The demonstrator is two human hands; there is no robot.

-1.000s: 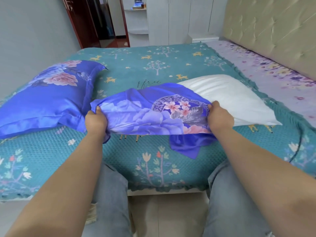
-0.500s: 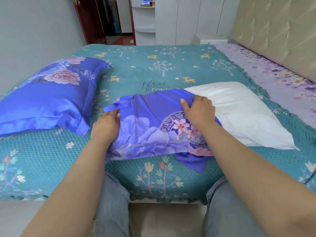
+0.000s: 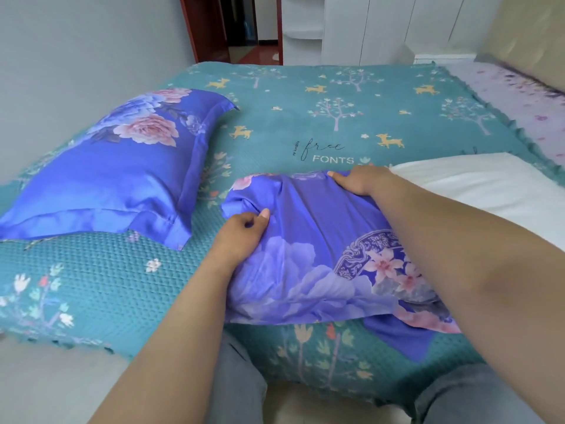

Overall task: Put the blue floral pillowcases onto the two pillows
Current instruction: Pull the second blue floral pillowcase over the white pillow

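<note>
A blue floral pillowcase (image 3: 308, 261) lies bunched over the near end of a bare white pillow (image 3: 477, 182) on the bed. My left hand (image 3: 241, 231) grips the pillowcase's left edge with curled fingers. At the far edge of the pillowcase, beside the white pillow, my right hand (image 3: 360, 179) holds the fabric. A second pillow (image 3: 122, 172) lies at the left in its own blue floral case.
A teal bedspread (image 3: 336, 117) with deer and trees covers the bed. A padded headboard (image 3: 526, 35) rises at the right, white wardrobes (image 3: 367, 26) and an open doorway (image 3: 241, 26) stand behind. My knees in grey trousers press against the bed's near edge.
Both hands have moved forward with the pillowcase, drawing it further along over the white pillow's end. My view has tilted down and closer to the bed.
</note>
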